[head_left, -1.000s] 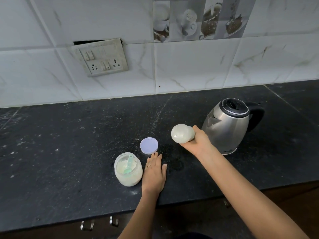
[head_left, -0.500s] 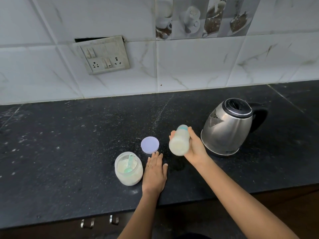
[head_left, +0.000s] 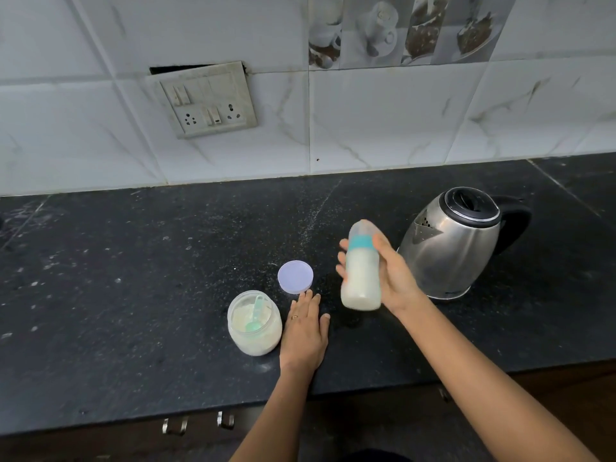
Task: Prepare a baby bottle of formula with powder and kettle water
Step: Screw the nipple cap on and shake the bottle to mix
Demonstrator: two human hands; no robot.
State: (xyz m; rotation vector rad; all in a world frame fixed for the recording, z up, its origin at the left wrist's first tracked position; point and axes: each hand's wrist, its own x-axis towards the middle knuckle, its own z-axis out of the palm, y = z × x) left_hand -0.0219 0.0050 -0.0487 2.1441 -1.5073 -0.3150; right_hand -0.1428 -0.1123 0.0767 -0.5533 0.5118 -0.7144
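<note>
My right hand [head_left: 395, 278] grips a baby bottle [head_left: 361, 271] full of milky white liquid, with a teal collar and a clear cap, held nearly upright above the black counter. My left hand [head_left: 305, 328] rests flat on the counter, fingers straight, just right of the open powder jar [head_left: 254, 323]. A green scoop [head_left: 255, 316] lies inside the jar on the powder. The jar's pale lilac lid [head_left: 295, 276] lies flat just beyond my left fingertips. A steel kettle [head_left: 456, 241] with a black lid and handle stands to the right of the bottle.
The black stone counter [head_left: 133, 278] runs wall to wall, dusted with white specks. A tiled wall with a switch and socket plate [head_left: 208, 101] rises behind it. Drawer handles [head_left: 200, 423] show below the front edge.
My right hand has swung the bottle from lying sideways with its base toward me to nearly upright, cap up. My left hand has stayed flat on the counter.
</note>
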